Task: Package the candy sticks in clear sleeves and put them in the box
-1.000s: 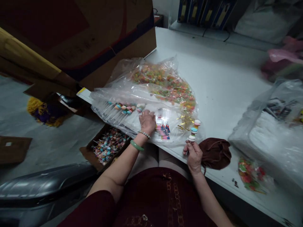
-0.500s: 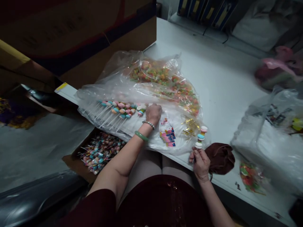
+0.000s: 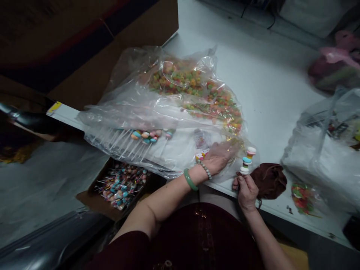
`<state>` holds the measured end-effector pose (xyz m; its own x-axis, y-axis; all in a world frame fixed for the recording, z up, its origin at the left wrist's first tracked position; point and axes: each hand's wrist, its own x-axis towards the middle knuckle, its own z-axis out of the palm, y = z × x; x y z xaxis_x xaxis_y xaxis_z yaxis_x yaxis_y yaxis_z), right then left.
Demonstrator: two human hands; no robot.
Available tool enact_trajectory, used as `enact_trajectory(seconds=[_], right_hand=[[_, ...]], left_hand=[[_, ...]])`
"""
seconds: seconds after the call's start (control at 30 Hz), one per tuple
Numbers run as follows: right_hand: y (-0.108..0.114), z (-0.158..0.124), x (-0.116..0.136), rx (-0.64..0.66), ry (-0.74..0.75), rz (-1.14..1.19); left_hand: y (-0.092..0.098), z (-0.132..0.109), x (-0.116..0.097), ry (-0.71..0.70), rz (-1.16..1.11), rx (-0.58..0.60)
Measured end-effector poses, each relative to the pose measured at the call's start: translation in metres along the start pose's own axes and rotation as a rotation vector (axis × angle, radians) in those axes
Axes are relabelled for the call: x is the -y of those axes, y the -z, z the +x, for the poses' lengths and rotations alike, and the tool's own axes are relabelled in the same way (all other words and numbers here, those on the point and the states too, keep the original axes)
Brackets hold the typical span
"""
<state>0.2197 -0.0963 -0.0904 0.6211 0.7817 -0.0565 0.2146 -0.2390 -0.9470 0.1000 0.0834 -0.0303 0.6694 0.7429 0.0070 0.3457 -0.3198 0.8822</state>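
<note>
Since the earlier frame, the left hand [image 3: 218, 159] has moved off the lollipop row [image 3: 144, 137] and now lies open, fingers apart, on the clear plastic bag [image 3: 132, 78]. The right hand [image 3: 246, 193] is clamped on the stick of a stacked-candy lollipop [image 3: 247, 161], beside the bag, over the surface [image 3: 270, 75]. The lollipop is light and probably brittle; take hold by the stick only.

1. Clear thin plastic bag [image 3: 126, 90]: glossy, crinkled.
2. Pastel round candy stack [image 3: 247, 160]: smooth, shiny.
3. Dark brown cloth bundle [image 3: 269, 180]: soft, matt, rumpled.
4. Green bangle [image 3: 190, 180]: polished, stone-like.
5. White table [image 3: 253, 75]: smooth, faintly scuffed, low sheen.
6. Brown cardboard box [image 3: 84, 71]: matt, papery, with printed colour bands.
</note>
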Motion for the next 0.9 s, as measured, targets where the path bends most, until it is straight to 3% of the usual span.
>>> enact_trajectory(seconds=[0.07,0.13,0.23,0.37,0.47,0.57,0.7,0.83,0.9], right_hand=[[0.0,0.0,0.001,0.019,0.006,-0.01],[0.001,0.001,0.001,0.033,0.01,-0.032],[0.001,0.002,0.002,0.053,0.018,-0.05],[0.001,0.003,0.002,0.076,0.02,-0.026],[0.002,0.004,0.001,0.098,0.013,0.012],[0.003,0.005,0.002,0.135,0.021,0.035],[0.005,0.008,0.001,0.177,0.025,0.091],[0.01,0.011,0.001,0.183,0.011,0.183],[0.01,0.011,0.005,0.216,-0.006,0.231]], left_hand=[[0.012,-0.01,0.006,-0.002,0.252,-0.009],[0.029,-0.022,0.016,0.189,0.481,-0.116],[0.044,-0.037,0.029,0.457,0.616,-0.249],[0.034,-0.04,0.038,0.489,0.672,-0.228],[0.024,-0.036,0.042,0.513,0.639,-0.28],[0.024,-0.033,0.047,0.571,0.551,-0.355],[0.031,-0.037,0.051,0.541,0.314,-0.516],[0.031,-0.059,0.043,0.563,-0.183,-0.699],[0.025,-0.075,0.031,0.622,-0.532,-0.689]])
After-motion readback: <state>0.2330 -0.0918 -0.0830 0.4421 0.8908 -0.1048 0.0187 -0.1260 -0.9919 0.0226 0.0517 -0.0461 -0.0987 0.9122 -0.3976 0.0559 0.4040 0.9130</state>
